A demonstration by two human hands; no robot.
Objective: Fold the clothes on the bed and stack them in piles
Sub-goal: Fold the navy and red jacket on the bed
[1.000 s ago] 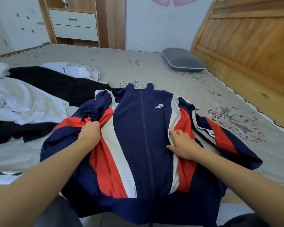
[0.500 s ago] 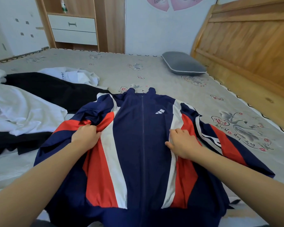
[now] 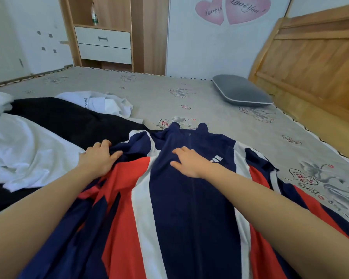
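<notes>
A navy track jacket (image 3: 191, 208) with red and white stripes lies front-up on the bed, collar pointing away from me. My left hand (image 3: 98, 159) grips the bunched fabric at the jacket's left shoulder, fingers curled into the folds. My right hand (image 3: 189, 163) lies flat on the chest beside the zip, fingers straight, partly covering the white logo. To the left lie a black garment (image 3: 69, 117), a white garment (image 3: 24, 150) on top of it, and a crumpled white shirt (image 3: 107, 103) further back.
The patterned mattress (image 3: 210, 109) stretches ahead, with a grey pillow (image 3: 240, 91) at the far right by the wooden headboard (image 3: 314, 53). A wooden cabinet with white drawers (image 3: 104, 45) stands beyond the bed's far edge.
Both hands have moved up the jacket toward the collar. The left went from the red stripe to the shoulder; the right slid from the right stripes to the centre chest. The jacket lies further onto the bed.
</notes>
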